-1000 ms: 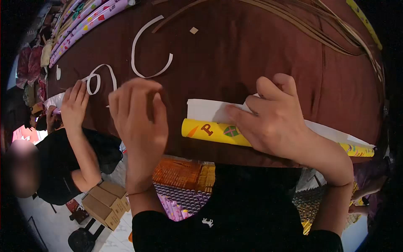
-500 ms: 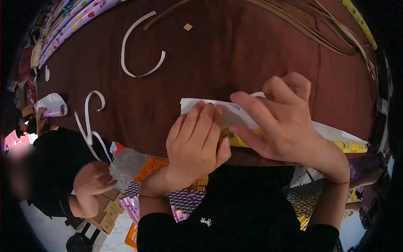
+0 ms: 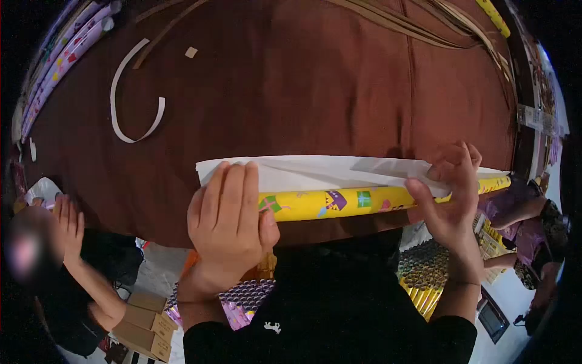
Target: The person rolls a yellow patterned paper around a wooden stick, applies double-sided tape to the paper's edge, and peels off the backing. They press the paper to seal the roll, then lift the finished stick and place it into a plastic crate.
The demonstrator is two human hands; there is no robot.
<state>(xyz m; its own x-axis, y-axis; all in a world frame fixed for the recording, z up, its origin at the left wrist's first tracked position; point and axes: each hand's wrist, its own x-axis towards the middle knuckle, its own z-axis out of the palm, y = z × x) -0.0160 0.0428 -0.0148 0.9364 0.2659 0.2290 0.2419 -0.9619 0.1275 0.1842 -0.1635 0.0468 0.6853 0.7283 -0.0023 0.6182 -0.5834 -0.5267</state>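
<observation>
A long yellow roll of patterned paper (image 3: pixel 348 203) lies along the near edge of the brown table, its white underside showing as a strip behind it. My left hand (image 3: pixel 230 221) rests flat over the roll's left end, fingers stretched onto the white strip (image 3: pixel 291 170) and thumb against the yellow. Toward the roll's right part, my right hand (image 3: pixel 451 191) is raised with thumb and fingers apart. Something clear or whitish shows by its fingertips, too unclear to name.
Patterned rolls (image 3: pixel 70 57) lie at the far left, brown strips (image 3: pixel 400 27) at the back. A curled white strip (image 3: pixel 113 100) and a small tan square (image 3: pixel 191 53) lie on the table (image 3: pixel 273 97). A co-worker (image 3: pixel 91 291) sits left; boxes (image 3: pixel 142 321) stand below.
The view has shifted. My hands are farther apart, the right having moved right along the roll, and more yellow paper shows between them. The co-worker's hand has moved up to the table edge.
</observation>
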